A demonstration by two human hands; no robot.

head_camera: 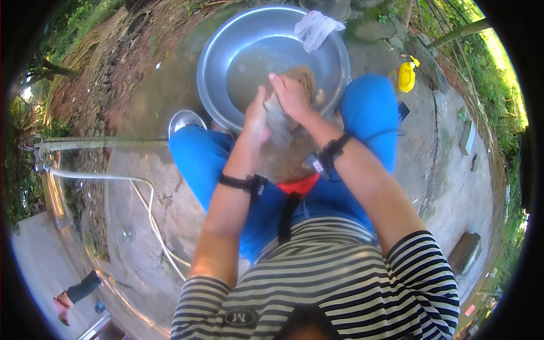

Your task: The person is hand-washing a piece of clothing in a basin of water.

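Observation:
A large metal basin with cloudy water stands on the ground before me. Over its near rim, my left hand and my right hand press a wet grey cloth between them; the left is blurred, its fingers extended. A tan, rough-looking item shows just beyond my right hand, and I cannot tell if it is part of the same cloth. A white cloth is draped over the basin's far right rim.
A yellow plastic jug stands to the right, near a dark flat object. A small metal bowl sits by my left knee. A hose and a pipe run at the left. Another person's legs show at lower left.

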